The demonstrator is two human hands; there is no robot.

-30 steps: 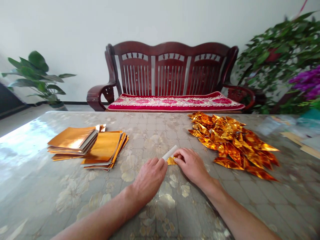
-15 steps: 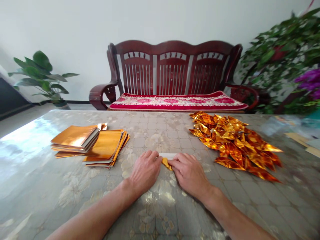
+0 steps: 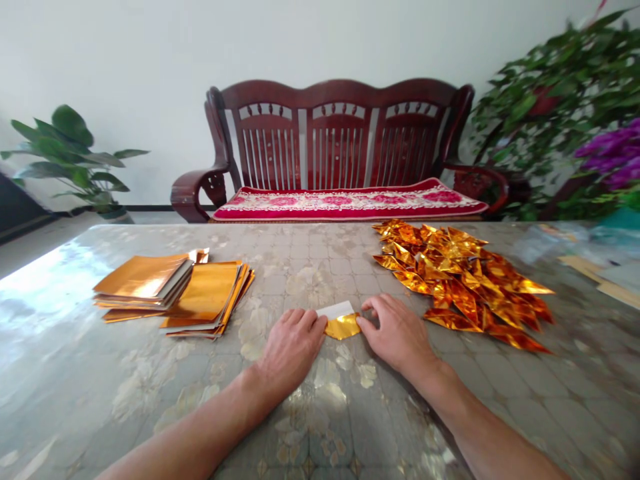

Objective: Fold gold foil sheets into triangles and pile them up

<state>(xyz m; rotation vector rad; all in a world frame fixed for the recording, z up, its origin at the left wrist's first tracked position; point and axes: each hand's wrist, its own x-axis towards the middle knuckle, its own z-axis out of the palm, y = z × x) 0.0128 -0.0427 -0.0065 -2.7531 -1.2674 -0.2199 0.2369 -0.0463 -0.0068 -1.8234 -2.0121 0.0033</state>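
Note:
A small gold foil paper point(image 3: 341, 325), partly folded with a white underside flap showing, lies on the patterned table point(image 3: 320, 413) between my hands. My left hand point(image 3: 293, 347) pinches its left end, fingers curled down onto the table. My right hand point(image 3: 397, 333) pinches its right end in the same way. Flat gold foil sheets point(image 3: 175, 290) sit in stacks to the left. A heap of folded gold foil pieces point(image 3: 463, 283) lies to the right, close to my right hand.
A dark wooden bench point(image 3: 340, 157) with a red cushion stands behind the table. A potted plant point(image 3: 70, 157) is at the far left, and leafy plants with purple flowers point(image 3: 575, 113) at the right. Papers point(image 3: 607, 280) lie near the table's right edge.
My hands have drawn apart along the paper. The gold fold, nearly covered by fingers before, now shows wider between them, with the white flap lying flat behind it.

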